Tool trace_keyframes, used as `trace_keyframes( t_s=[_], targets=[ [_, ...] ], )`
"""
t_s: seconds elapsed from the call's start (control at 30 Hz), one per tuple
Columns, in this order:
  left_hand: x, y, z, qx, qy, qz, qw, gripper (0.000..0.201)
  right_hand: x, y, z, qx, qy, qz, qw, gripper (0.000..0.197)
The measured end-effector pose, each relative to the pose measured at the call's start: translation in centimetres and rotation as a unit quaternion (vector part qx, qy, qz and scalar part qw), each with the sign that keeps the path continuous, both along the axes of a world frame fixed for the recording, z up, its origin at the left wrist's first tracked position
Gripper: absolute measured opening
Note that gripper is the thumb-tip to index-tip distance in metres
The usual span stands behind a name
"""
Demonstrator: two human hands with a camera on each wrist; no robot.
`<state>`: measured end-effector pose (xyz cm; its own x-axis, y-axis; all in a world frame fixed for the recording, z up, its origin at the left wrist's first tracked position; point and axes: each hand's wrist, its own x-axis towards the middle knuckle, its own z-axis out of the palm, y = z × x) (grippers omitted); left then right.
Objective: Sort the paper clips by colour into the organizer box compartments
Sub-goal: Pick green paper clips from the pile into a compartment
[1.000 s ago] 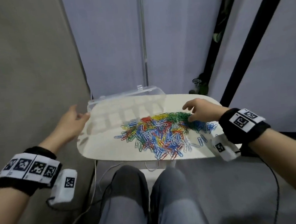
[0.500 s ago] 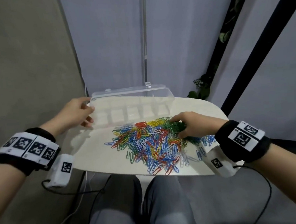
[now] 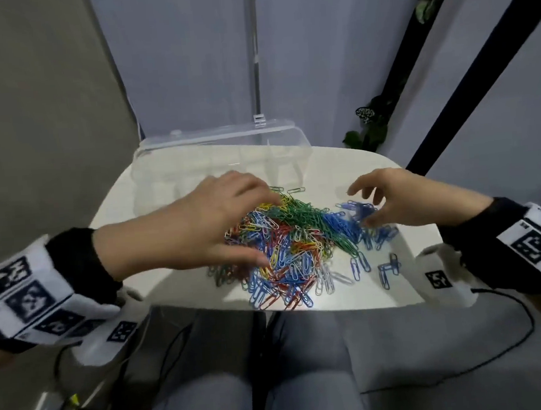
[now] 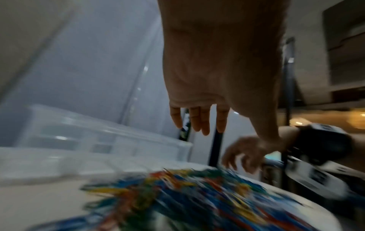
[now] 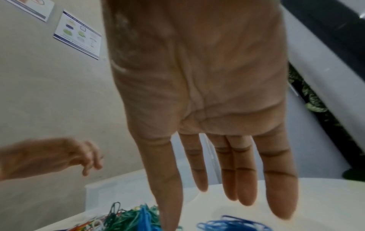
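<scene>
A pale rounded table [image 3: 349, 167] fills the middle of the head view, above the person's grey-trousered knees [image 3: 249, 382]. At its far edge stands the clear box [image 3: 220, 150], its lid upright behind it; the compartments look faint through the plastic and what they hold cannot be made out.

In front of the box, mid-table, lies the clip pile [image 3: 285, 251] — a tangle of blue, green, red, yellow and white clips. A green bunch [image 3: 305, 218] runs across its far right part, and a blue bunch [image 3: 356, 211] sits just beside that, nearer the right edge. A few loose blue clips [image 3: 385, 267] lie apart at the near right.

The left hand [image 3: 200, 229] is spread over the left part of the pile, fingers loosely extended and thumb down toward the clips — nothing held, as far as the frames show; the left wrist view is blurred. The right hand [image 3: 400, 199] hovers over the blue bunch, fingers straight and splayed, palm empty in the right wrist view [image 5: 207, 109].

Both wrists wear black bands [image 3: 476, 232] with printed markers.
</scene>
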<state>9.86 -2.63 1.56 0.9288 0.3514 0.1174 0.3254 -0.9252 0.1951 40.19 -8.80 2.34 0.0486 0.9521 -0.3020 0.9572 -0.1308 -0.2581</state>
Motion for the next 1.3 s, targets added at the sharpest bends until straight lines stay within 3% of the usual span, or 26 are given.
trace_keyframes(
  t_s=[0.13, 0.27, 0.47, 0.77, 0.87, 0.97, 1.1, 1.3],
  targets=[
    [3.4, -2.6, -2.1, 0.031, 0.066, -0.133, 0.988, 0.054, 1.7, -2.1, 0.0, -0.019, -0.008, -0.065, 0.998, 0.047],
    [5.4, -3.2, -3.7, 0.069, 0.092, -0.18, 0.977, 0.039, 1.7, -4.3, 0.4, -0.064, 0.041, -0.102, 0.992, 0.047],
    [5.5, -1.1, -3.6, 0.073, 0.135, -0.101, 0.983, 0.036, -0.3, -5.1, -0.6, -0.131, 0.052, -0.078, 0.987, 0.047],
    [2.8, 0.9, -2.3, 0.015, 0.059, 0.03, 0.998, 0.038, -2.7, -1.7, -1.2, -0.045, 0.046, -0.054, 0.996, 0.029],
    [0.0, 2.0, -1.6, -0.018, 0.046, 0.109, 0.993, 0.046, -3.7, -0.2, -0.4, 0.019, 0.023, -0.026, 0.999, 0.031],
    [-2.8, 2.8, -1.7, -0.081, 0.082, 0.164, 0.98, 0.065, -4.9, 1.5, 0.0, 0.07, 0.049, -0.01, 0.996, 0.034],
    [-5.1, 2.8, -3.0, -0.118, 0.087, 0.185, 0.972, 0.084, -6.5, 3.3, -0.1, 0.053, 0.063, 0.001, 0.997, 0.043],
    [-5.9, 3.3, -3.8, -0.107, 0.107, 0.17, 0.974, 0.077, -8.1, 4.5, -0.6, -0.014, 0.021, 0.021, 0.999, 0.054]
  ],
)
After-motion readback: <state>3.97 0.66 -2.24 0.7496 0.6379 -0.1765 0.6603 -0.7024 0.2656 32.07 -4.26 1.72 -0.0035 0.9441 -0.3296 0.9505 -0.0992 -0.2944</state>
